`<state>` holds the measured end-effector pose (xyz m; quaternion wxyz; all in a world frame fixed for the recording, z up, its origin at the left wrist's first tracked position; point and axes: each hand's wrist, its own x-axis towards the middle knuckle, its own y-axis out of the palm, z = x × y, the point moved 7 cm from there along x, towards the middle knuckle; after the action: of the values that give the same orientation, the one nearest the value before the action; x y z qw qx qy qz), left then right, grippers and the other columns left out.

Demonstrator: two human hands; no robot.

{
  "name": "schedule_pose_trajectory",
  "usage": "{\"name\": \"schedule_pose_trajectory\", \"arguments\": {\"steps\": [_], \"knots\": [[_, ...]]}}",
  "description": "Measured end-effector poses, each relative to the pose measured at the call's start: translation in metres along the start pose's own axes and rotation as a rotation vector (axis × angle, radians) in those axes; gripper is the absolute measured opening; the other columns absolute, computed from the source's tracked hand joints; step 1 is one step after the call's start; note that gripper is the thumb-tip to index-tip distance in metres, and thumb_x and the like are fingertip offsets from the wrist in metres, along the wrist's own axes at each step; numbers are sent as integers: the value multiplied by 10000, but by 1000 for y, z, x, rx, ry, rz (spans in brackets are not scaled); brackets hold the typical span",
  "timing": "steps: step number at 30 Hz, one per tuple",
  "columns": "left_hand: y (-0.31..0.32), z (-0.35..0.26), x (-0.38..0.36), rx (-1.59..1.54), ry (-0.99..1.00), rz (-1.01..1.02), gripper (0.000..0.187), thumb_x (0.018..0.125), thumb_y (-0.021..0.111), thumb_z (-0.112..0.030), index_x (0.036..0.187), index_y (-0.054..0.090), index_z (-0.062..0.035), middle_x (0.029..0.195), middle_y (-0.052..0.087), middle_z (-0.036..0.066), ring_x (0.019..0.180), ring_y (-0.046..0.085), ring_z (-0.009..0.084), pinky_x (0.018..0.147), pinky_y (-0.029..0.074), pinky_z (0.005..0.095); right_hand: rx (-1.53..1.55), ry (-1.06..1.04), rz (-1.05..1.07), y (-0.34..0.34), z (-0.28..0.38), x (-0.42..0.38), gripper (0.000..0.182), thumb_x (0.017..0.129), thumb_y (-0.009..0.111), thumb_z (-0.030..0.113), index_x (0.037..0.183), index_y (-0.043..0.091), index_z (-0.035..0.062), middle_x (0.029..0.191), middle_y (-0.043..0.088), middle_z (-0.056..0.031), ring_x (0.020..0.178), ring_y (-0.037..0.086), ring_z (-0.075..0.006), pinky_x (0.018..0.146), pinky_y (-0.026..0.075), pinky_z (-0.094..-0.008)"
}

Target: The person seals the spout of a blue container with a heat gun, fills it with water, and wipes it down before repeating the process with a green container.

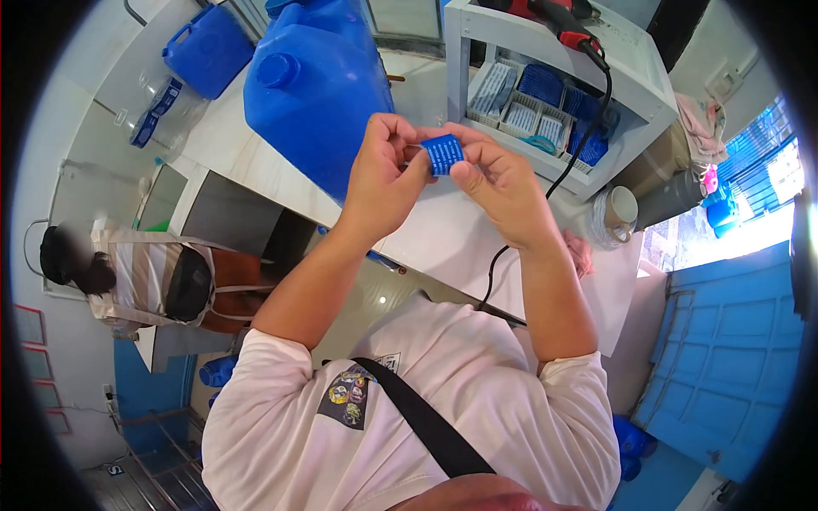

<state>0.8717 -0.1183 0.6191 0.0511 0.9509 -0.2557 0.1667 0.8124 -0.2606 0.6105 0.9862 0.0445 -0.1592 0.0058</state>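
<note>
Showing smooth, slightly glossy surface on small blue packet. Gleaming softly, smooth blue plastic of large jug. Glinting, clear plastic of container. Creasing, matt pale cloth of shirt. Looking smooth, whitish tabletop.

Jugs, upper centre: blue. Label, centre: blue, rows of white print. Shelf, upper right: white. Heat gun, top right: red and black. Cord, right of centre: black. Shirt, lower centre: off-white, multicoloured design on a dark patch. Strap: black. Apron, left: beige and white stripes. Door, right: blue, panelled. Cloth, right of centre: pink.
</note>
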Motion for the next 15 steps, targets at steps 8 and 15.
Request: {"name": "schedule_pose_trajectory", "arguments": {"steps": [8, 15], "knots": [[-27, -10, -8, -159, -330, -126, 201, 993, 630, -85, 1186, 649, -31, 1034, 696, 66, 904, 668, 122, 752, 575, 282, -139, -7, -77, 14, 1, 16, 355, 911, 764, 347, 1024, 688, 19, 1404, 537, -172, 1198, 580, -249, 990, 473, -398], [-147, -140, -1, 526, 153, -490, 343, 941, 682, -122, 1247, 632, 27, 1027, 684, 64, 866, 643, 111, 756, 552, 265, -1467, -215, -437, -74, 156, 116, 611, 896, 662, 612, 1143, 656, 54, 1130, 684, -155, 1051, 658, -294, 908, 509, -421]]}}
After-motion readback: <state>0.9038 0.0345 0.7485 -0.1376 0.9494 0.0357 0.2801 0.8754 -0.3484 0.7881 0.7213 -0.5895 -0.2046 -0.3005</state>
